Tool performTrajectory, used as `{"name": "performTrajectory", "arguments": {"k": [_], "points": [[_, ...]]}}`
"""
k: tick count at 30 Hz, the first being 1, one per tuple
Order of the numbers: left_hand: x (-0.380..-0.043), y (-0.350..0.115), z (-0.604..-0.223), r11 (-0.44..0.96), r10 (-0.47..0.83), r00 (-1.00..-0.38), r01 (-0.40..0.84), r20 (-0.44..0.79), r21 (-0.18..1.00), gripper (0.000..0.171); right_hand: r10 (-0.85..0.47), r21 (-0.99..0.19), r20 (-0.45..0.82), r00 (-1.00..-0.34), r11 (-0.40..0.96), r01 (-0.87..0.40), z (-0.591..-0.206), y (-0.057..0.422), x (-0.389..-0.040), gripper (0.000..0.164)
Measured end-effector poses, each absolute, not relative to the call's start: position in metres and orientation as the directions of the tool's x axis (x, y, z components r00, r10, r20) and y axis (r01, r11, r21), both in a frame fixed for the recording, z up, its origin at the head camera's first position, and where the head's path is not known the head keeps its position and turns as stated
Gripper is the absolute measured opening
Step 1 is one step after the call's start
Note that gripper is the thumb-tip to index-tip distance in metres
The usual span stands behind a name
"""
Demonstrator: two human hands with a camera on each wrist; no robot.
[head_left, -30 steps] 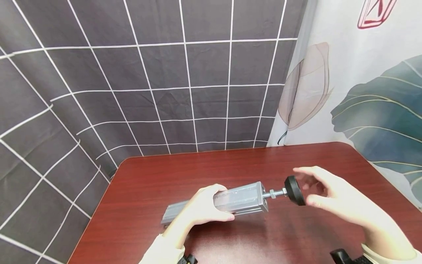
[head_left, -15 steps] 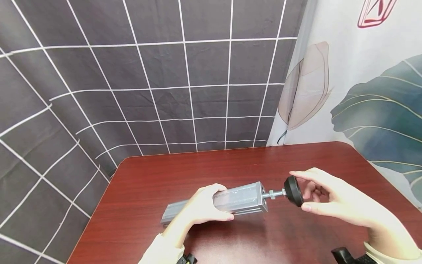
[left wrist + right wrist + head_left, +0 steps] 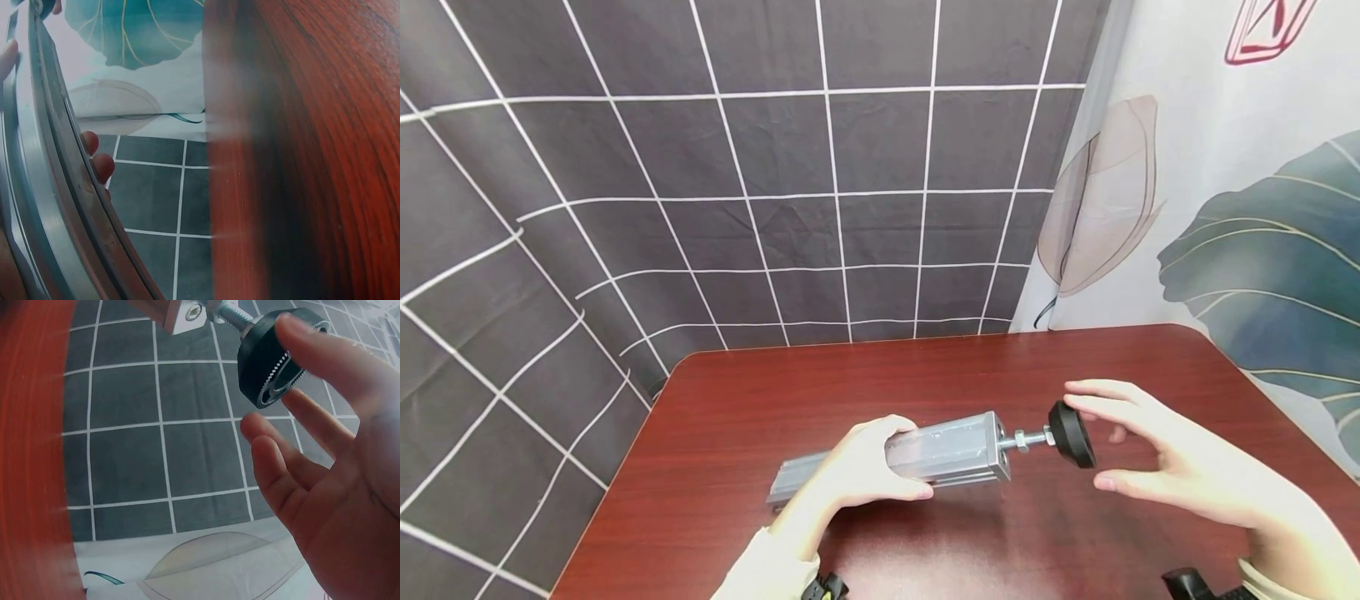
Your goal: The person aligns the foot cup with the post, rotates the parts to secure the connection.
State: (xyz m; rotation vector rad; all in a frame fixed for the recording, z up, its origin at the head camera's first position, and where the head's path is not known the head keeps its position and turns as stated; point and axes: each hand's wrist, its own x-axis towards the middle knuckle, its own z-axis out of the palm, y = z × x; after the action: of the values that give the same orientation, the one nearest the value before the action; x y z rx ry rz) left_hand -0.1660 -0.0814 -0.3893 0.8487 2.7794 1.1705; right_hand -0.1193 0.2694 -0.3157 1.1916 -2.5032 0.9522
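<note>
My left hand grips an aluminium extrusion profile, its thumb on the near side and fingers over the far side. The profile lies slantwise above the tabletop. Out of its right end plate runs a threaded stud with nuts, ending in a black levelling foot. My right hand is spread beside the foot, fingertips right at its upper rim and thumb a little off its lower edge. In the right wrist view, the underside of the foot shows a toothed ring, and the thumb overlaps it.
The red-brown wooden table has rounded far corners. A dark grey curtain with white grid lines hangs behind and to the left. On the right is a white curtain with leaf prints.
My right fingers closed in on the foot's rim, then spread again, the thumb drawing away from its lower edge. My left hand and the profile stay in place.
</note>
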Motion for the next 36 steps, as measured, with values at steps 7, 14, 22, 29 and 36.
{"name": "performTrajectory", "arguments": {"k": [7,14,22,29,36], "points": [[-0.1659,-0.0804,-0.3905,0.579,0.495,-0.850,0.478,0.181,0.661,0.061,-0.579,-0.520,0.423,-0.697,0.475,-0.710,-0.3194,0.2671,-0.1217,0.073],[-0.1669,-0.0800,-0.3889,0.586,0.493,-0.850,0.481,0.184,0.652,0.061,-0.524,-0.522,0.381,-0.762,0.559,-0.645,-0.3177,0.2664,-0.1226,0.065],[-0.1661,-0.0809,-0.3876,0.588,0.486,-0.857,0.466,0.172,0.661,0.061,-0.625,-0.407,0.471,-0.622,0.471,-0.782,-0.3173,0.2675,-0.1218,0.086],[-0.1655,-0.0811,-0.3899,0.587,0.486,-0.856,0.470,0.178,0.659,0.062,-0.517,-0.551,0.418,-0.747,0.509,-0.661,-0.3192,0.2605,-0.1223,0.064],[-0.1654,-0.0807,-0.3900,0.588,0.488,-0.855,0.471,0.176,0.658,0.062,-0.523,-0.549,0.410,-0.748,0.513,-0.660,-0.3206,0.2660,-0.1219,0.069]]}}
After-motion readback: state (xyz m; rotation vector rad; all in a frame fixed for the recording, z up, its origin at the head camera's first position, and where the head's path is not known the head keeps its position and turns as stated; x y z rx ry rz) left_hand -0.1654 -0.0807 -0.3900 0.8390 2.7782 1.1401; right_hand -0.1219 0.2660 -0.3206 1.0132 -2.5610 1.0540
